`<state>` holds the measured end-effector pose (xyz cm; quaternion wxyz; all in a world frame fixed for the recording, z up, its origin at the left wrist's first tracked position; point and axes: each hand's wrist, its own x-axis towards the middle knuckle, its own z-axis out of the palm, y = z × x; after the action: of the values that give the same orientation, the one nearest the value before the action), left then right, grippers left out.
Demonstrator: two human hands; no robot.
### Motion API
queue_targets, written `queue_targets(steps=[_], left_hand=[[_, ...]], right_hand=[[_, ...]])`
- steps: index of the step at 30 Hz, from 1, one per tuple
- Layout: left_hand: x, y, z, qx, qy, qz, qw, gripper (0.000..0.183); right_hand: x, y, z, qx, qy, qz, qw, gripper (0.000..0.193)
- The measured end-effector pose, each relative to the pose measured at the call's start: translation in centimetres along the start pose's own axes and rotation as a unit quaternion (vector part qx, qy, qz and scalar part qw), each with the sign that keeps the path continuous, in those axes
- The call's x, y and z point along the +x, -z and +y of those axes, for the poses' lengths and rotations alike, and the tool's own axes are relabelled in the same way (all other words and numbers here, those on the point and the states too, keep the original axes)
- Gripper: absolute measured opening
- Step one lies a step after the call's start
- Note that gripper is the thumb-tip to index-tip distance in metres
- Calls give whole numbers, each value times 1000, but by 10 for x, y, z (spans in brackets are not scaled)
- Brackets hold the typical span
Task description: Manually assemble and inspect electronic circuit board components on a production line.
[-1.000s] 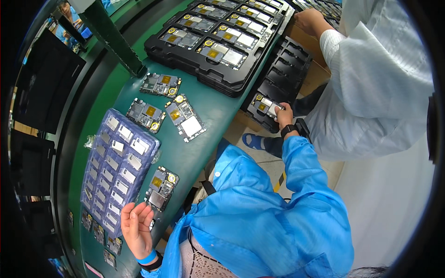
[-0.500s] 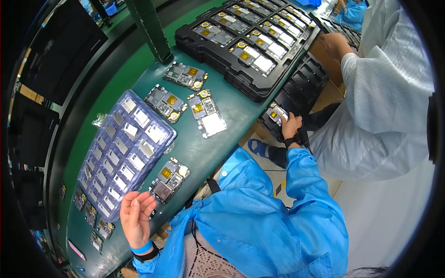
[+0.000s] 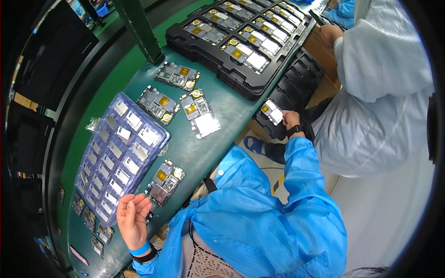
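Observation:
My right hand [image 3: 292, 121] reaches out to the right and grips the edge of a phone circuit board [image 3: 272, 112] with a yellow patch and a white plate. That board is over the near end of a lower black slotted tray [image 3: 299, 73] beside the bench. Above the bench's near edge, my left hand [image 3: 133, 220] is raised, palm up, fingers loosely curled and apart, with nothing in it. Closest to it are a circuit board [image 3: 166, 181] with a brownish metal plate and the clear blister tray [image 3: 163, 133] of small silver shields.
A stack of black trays [image 3: 218, 69] full of boards stands at the bench's far end, near a green post [image 3: 139, 32]. Loose boards [image 3: 200, 116] lie mid-bench, several more lower left. Another person in a pale coat [image 3: 375, 116] stands at the right.
The board in my right hand now shows more of its face, and my fingers are at its near edge. My left hand stays raised. The whole view has shifted slightly.

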<state>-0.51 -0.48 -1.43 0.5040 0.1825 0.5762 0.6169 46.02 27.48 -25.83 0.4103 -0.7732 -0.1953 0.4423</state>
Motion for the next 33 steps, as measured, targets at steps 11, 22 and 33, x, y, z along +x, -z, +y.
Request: queue_targets(steps=[11,22,33], left_hand=[[2,-5,-1,4,3,-6,1000,17],[2,-1,-1,21,2,-4,1000,19],[7,-13,-1,31,12,-12,999,18]], right_hand=[[-1,-3,0,-147,136,23,979,10],[-5,-1,-10,-19,10,-66,998,8],[-9,-7,6,-300,327,119,888,13]])
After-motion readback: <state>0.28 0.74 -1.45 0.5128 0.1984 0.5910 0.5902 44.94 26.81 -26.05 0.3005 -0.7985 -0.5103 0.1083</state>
